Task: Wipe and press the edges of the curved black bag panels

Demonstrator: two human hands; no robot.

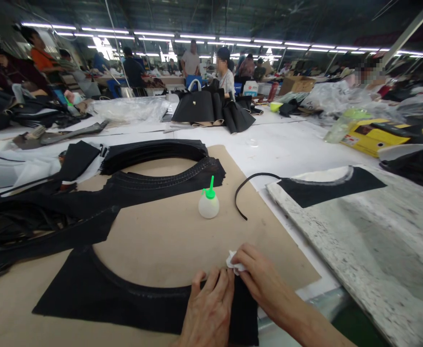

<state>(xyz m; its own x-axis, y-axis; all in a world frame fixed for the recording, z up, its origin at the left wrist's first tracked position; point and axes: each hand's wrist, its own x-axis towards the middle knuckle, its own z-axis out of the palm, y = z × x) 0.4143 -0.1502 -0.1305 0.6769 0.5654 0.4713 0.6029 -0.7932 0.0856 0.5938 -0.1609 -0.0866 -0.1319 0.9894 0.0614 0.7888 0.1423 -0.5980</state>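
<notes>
A black curved piece of material lies on the brown sheet in front of me. My left hand rests on its right part, palm down, with the fingers stretched toward the curved edge. In my right hand, a crumpled white cloth or tissue is pinched between thumb and fingers, at the piece's edge and close to my left fingertips. Beyond my hands stands a round white squeeze bottle with a green nozzle. A thin black strip curves to its right.
Stacked black pieces lie at the left and back. Another curved black piece is on a stained white board at right. Farther back are black bag parts, a yellow box, plastic wrapping and several people.
</notes>
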